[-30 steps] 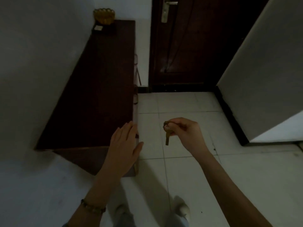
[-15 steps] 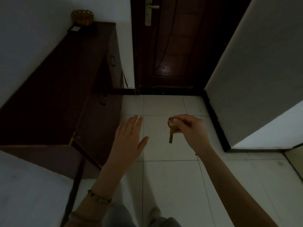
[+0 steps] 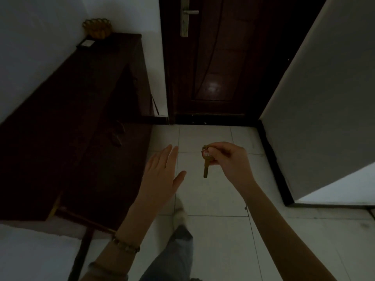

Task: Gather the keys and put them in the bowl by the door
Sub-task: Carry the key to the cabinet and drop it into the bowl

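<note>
My right hand [image 3: 229,161] pinches a brass key [image 3: 206,168] by its head, and the blade hangs straight down over the tiled floor. To its left my left hand [image 3: 162,177] floats flat with fingers spread, holding nothing, just off the front of the dark cabinet. A golden wicker bowl [image 3: 97,29] stands on the far end of the cabinet top, against the wall beside the door. I cannot see inside the bowl.
The long dark wooden cabinet [image 3: 77,110] runs along the left wall. A small pale card [image 3: 86,43] lies in front of the bowl. A dark door [image 3: 213,57] with a metal handle closes the hallway ahead. A grey wall corner [image 3: 316,110] juts in on the right.
I have stepped forward along the cabinet, so the door and bowl look nearer. My left hand came off the cabinet's edge and now hovers over the floor. The key stays pinched in my right hand.
</note>
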